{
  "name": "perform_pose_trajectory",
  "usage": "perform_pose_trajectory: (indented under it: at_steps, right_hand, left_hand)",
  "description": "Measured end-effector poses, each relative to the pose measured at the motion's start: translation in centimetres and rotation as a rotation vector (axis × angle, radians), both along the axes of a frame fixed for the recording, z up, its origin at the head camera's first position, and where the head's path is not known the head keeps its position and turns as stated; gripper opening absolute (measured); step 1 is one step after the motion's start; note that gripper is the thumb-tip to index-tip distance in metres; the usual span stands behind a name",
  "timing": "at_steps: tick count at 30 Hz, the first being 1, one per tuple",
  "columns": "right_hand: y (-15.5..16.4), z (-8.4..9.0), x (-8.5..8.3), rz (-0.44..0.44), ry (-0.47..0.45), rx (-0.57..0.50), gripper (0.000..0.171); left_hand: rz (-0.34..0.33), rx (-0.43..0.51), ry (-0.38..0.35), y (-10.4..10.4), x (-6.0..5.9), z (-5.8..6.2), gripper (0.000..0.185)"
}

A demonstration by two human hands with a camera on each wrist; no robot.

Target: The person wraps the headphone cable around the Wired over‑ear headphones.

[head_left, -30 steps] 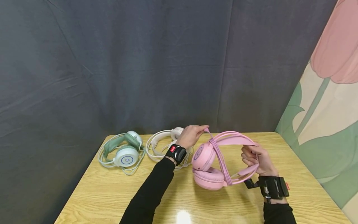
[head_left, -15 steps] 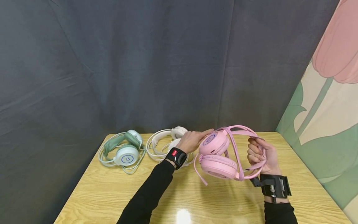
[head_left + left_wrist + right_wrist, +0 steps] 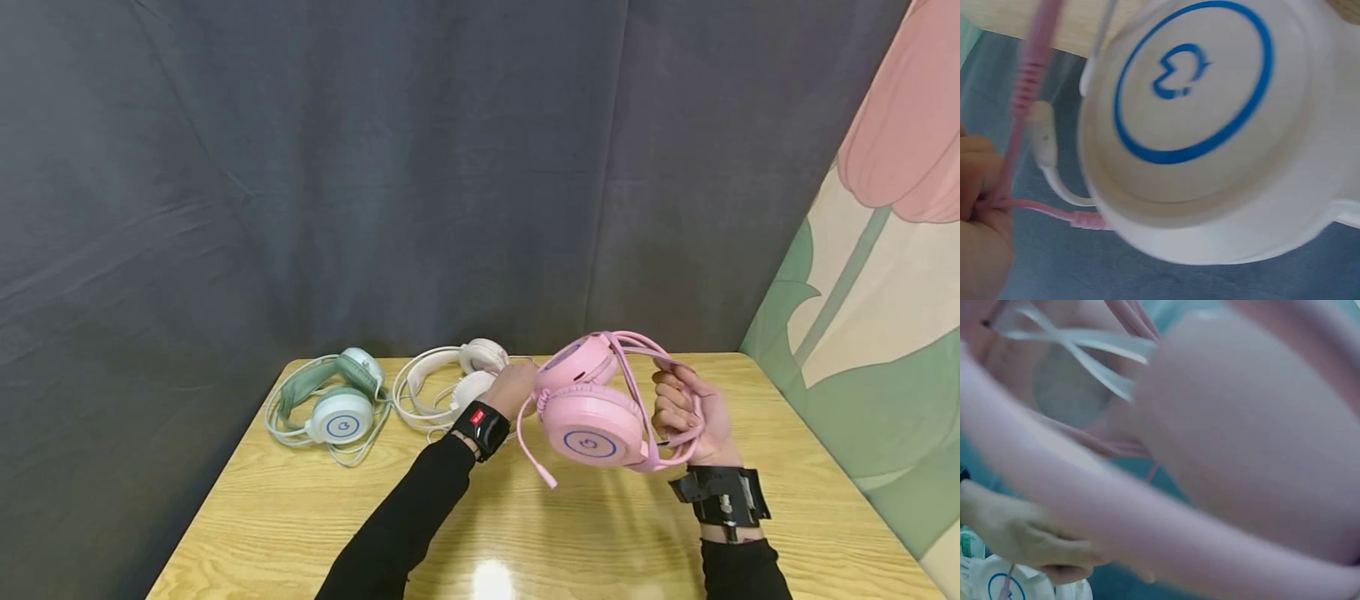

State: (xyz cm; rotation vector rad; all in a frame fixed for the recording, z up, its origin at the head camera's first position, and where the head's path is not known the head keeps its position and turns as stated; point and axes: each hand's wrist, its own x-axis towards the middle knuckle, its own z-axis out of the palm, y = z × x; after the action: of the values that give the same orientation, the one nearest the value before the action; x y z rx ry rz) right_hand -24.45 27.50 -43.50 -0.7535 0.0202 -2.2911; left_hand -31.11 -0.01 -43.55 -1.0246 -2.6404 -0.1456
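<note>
A pink headset (image 3: 592,425) hangs above the wooden table (image 3: 525,533). One ear cup's outer face, with a blue ring, is turned toward me. My right hand (image 3: 686,412) grips the headband and loops of pink cable on the headset's right side. My left hand (image 3: 516,390) sits just behind the ear cups on the left. In the left wrist view its fingers (image 3: 982,206) pinch the thin pink cable (image 3: 1029,81) beside the ringed ear cup (image 3: 1204,125). The microphone boom (image 3: 534,465) hangs below the cup. The right wrist view is blurred pink headband (image 3: 1116,506).
A green and white headset (image 3: 337,408) lies at the table's back left. A cream headset (image 3: 450,383) lies next to it, just behind my left hand. A dark curtain (image 3: 375,167) closes the back. A tulip-patterned wall (image 3: 862,292) stands at the right.
The pink headset has lifted off the table and turned, so its blue-ringed cup face now faces me. My left hand dropped from the cable's top to behind the ear cups.
</note>
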Motion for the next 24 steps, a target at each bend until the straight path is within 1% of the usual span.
perform_pose_trajectory:
  at_steps: [3, 6, 8, 10, 13, 16, 19, 21, 24]
  right_hand:
    - [0.4, 0.0, 0.0, -0.030, -0.037, -0.055, 0.051]
    - [0.9, 0.1, 0.2, -0.016, -0.091, -0.073, 0.043]
    - [1.0, 0.3, 0.5, -0.015, -0.175, -0.092, 0.033]
    - [1.0, 0.6, 0.6, -0.040, -0.294, -0.105, 0.028]
    - [0.9, 1.1, 0.8, -0.146, -0.496, -0.110, 0.029]
    - [1.1, 1.3, 1.0, -0.230, -0.618, -0.077, 0.034]
    - [1.4, 1.3, 1.2, -0.291, -0.723, -0.065, 0.038]
    - [1.4, 1.3, 1.3, -0.347, -0.809, -0.056, 0.034]
    - [1.1, 1.4, 1.2, -0.436, -0.875, -0.055, 0.035]
  left_hand:
    - [0.003, 0.015, 0.035, -0.1, 0.1, -0.6, 0.019]
    - [-0.003, 0.016, 0.059, -0.3, 0.1, -1.1, 0.021]
    - [-0.007, 0.013, 0.074, -0.3, 0.1, -1.3, 0.026]
    - [-0.006, -0.009, 0.092, -0.3, 0.1, -1.5, 0.030]
    - [0.005, -0.036, 0.130, -0.2, 0.3, -1.9, 0.030]
    - [0.001, -0.043, 0.161, -0.1, 0.7, -2.3, 0.031]
    - [-0.029, -0.010, 0.174, 0.3, 1.2, -2.6, 0.029]
    - [-0.052, 0.001, 0.168, 0.7, 1.7, -2.6, 0.023]
    - [-0.072, -0.021, 0.178, 1.6, 2.5, -2.6, 0.012]
